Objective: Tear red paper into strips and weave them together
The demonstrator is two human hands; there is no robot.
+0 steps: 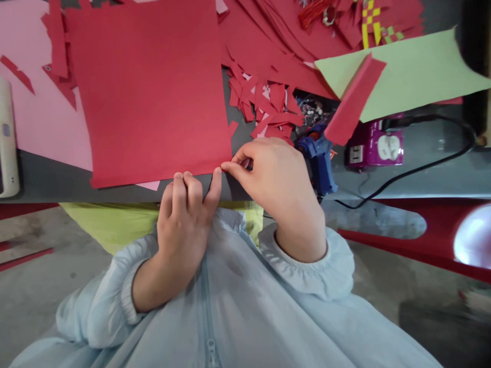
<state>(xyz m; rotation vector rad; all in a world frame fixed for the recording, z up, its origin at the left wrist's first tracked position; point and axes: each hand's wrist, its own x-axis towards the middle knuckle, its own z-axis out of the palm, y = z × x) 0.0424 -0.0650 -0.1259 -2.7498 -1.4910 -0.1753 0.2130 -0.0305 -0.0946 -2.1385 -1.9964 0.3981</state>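
Note:
A large red paper sheet (pixel 149 87) lies on the grey table (pixel 49 179), its near edge at the table's front. My left hand (pixel 184 225) rests at that near edge with fingers curled and the thumb pressing the sheet's near right corner. My right hand (pixel 276 184) pinches the same corner between thumb and forefinger. Both hands meet at the corner, and light blue sleeves cover my wrists.
Red paper scraps (pixel 264 102) are heaped right of the sheet. A blue glue gun (pixel 318 158) and a purple power strip (pixel 376 145) with a black cable sit at right. A pale green sheet (pixel 414 71), a red folded strip (pixel 353 102), pink paper (pixel 42 117) and a white device (pixel 7 138) surround them.

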